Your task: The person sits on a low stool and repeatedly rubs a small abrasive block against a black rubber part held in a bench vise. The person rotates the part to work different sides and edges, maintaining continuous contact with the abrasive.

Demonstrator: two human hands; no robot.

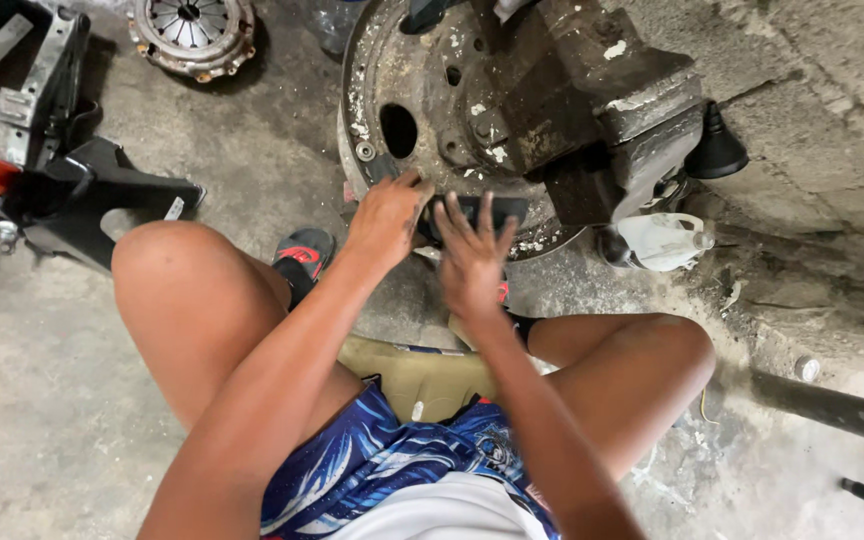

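On the concrete floor (42, 400) of the workshop, the person sits low with knees spread, a tan seat (417, 372) under them. Both arms reach forward. The left hand (384, 218) has its grip clenched on the left end of a dark curved brake shoe (472, 208), while the right hand (472, 262) lies over the shoe's lower edge with fingers spread, pressing rather than clasping. The shoe sits against the lower rim of a rusty round backing plate (402, 90), which stands just beyond the hands. A heavy grey casting (602, 100) juts from the plate to the right, with a white plastic piece (664, 240) below it and a black rubber boot (717, 148) beside it. Further left lie a black jack (82, 190) and a clutch plate (192, 32). To my eye, the shoe could slip off the rim and pinch the spread fingers, since only one hand truly holds it and the metal looks gritty and flaking.
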